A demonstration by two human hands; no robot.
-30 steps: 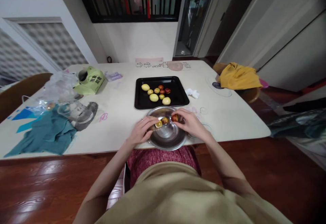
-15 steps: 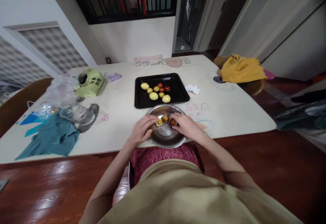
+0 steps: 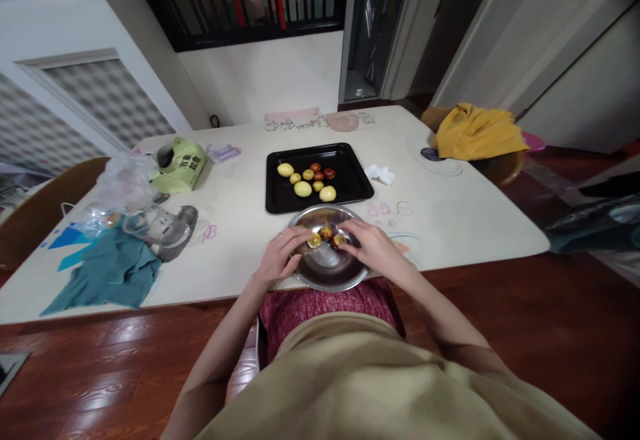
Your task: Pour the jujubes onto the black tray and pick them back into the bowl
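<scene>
A shiny metal bowl (image 3: 327, 279) stands at the table's near edge, with three jujubes inside it. My left hand (image 3: 280, 253) lies over the bowl's left rim, thumb apart from the fingers. Its fingertips reach the yellow jujube (image 3: 314, 241). A mottled brown jujube (image 3: 327, 233) rests between the hands. From the right rim, my right hand (image 3: 373, 247) has thumb and fingers around a red-brown jujube (image 3: 338, 241), partly covered by the fingers. Beyond the bowl is a black tray (image 3: 345, 157) bearing several yellow-green and red fruits, a green-yellow one (image 3: 303, 189) among them.
A crumpled white tissue (image 3: 380, 174) lies right of the tray. At left are a green tissue pack (image 3: 185, 167), clear plastic bags (image 3: 123, 180) and a teal cloth (image 3: 107, 270). A yellow cloth (image 3: 477, 132) hangs over a chair at the right.
The red-brown jujube in my right fingers has turned, showing more of a yellowish side. My left hand stays nearly still. The whole view has shifted slightly.
</scene>
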